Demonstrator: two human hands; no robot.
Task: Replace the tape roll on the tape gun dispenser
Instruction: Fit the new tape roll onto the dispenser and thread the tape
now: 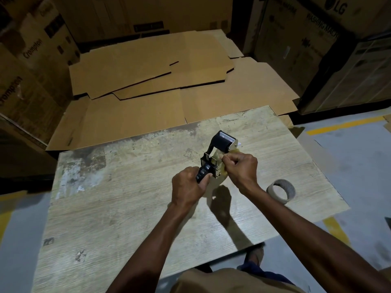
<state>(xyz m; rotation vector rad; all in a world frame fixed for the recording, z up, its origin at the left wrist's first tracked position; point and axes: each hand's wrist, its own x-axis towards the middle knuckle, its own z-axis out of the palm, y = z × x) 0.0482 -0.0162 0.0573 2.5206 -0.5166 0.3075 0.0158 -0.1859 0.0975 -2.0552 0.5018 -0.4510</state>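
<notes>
**Cardboard core aside, roll on the gun: threading step**

Gun (211,159) is held up over the far right part of the counter (127,197), black head pointing away. Left grip (187,187) is clamped round the black handle. Right grip (242,169) has fingertips pinched together at the upper edge of the roll (219,157). That is probably the loose end, but the end itself is too small to make out. The yellowish-clear roll sits on the gun between the two hands and is mostly hidden by them. Core (284,183), a greyish ring that looks used up, rests on the counter right of the right wrist, well apart from the gun.

Step, as judged: the swap itself looks done, and the tape end is now being freed and fed.

Next move likely calls for:
- peeling the end clear without tearing it
- drawing it forward past the metal guard and under the black roller to the cutter
- the left grip holding the gun steady meanwhile

Risk: the end could stick back onto the roll or onto the fingers.

Writing:
- "Crompton" twice on the left boxes (33,47).
- "LG" logo and "WASHING MACH…", cut off, on the right box (321,26).
- Other labels too dark to read.
- Flat sheets (148,66) beyond the counter show no print.
</notes>
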